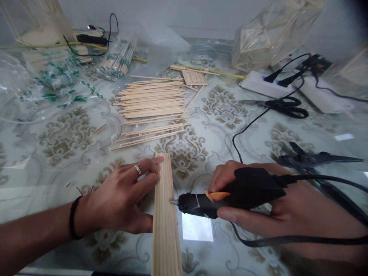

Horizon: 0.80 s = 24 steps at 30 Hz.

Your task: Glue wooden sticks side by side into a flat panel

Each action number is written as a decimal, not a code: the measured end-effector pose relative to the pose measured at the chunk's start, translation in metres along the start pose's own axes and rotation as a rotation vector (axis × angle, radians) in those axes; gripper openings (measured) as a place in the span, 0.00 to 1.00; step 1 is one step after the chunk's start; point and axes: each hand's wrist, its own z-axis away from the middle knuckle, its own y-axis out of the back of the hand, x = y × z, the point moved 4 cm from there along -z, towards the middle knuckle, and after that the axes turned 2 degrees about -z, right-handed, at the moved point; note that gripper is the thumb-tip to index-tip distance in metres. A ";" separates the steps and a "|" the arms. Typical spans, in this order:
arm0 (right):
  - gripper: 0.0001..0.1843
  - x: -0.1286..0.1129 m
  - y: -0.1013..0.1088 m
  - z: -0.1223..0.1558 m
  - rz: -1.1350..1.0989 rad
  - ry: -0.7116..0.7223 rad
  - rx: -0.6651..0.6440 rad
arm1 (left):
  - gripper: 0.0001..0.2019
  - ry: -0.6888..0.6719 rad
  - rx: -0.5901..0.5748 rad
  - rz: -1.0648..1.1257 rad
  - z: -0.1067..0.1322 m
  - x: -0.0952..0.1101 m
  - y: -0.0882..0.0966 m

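My left hand (123, 195), with a ring and a black wristband, is closed on the left edge of a long panel of pale wooden sticks (165, 214) lying side by side. Its fingertips press along the panel's upper left side, the thumb lower down. In my right hand (255, 214) is a black glue gun (230, 195) with an orange trigger. The metal nozzle points left and meets or nearly touches the panel's right edge; I cannot tell which. Beyond the panel lies a heap of loose thin sticks (152, 97), several of them spread out nearer to me.
Scissors (283, 105) and dark pliers (313, 159) lie to the right. Behind them, white power strips (264, 84) have black cords that trail forward. Plastic-wrapped stick bundles (117, 57) sit at the back left. Stick-framed structures (273, 34) stand at the back.
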 end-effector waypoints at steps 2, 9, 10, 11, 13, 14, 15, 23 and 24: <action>0.09 -0.002 0.000 -0.001 0.000 -0.027 -0.036 | 0.31 -0.007 0.011 -0.008 0.001 0.000 0.000; 0.12 -0.003 0.002 -0.002 0.017 -0.044 -0.055 | 0.30 -0.004 0.013 -0.001 0.001 0.000 0.000; 0.12 -0.003 0.001 -0.002 0.007 -0.045 -0.056 | 0.30 0.001 0.011 0.000 0.001 0.000 0.000; 0.12 -0.003 0.001 -0.002 -0.004 -0.047 -0.059 | 0.30 0.002 0.008 -0.003 0.001 0.000 0.000; 0.12 -0.003 0.000 -0.001 -0.011 -0.052 -0.064 | 0.29 -0.002 0.001 -0.014 0.000 0.001 0.000; 0.13 -0.003 0.000 0.000 -0.009 -0.050 -0.064 | 0.29 -0.005 -0.004 -0.019 0.000 0.001 0.000; 0.13 -0.003 0.000 0.000 -0.005 -0.050 -0.062 | 0.29 -0.008 -0.004 -0.023 0.000 0.001 0.000; 0.12 -0.001 0.000 0.001 0.002 -0.058 -0.056 | 0.31 -0.006 -0.003 -0.025 -0.001 0.001 -0.001; 0.11 0.000 0.000 0.002 0.007 -0.073 -0.059 | 0.30 -0.003 -0.006 -0.019 -0.001 0.002 -0.001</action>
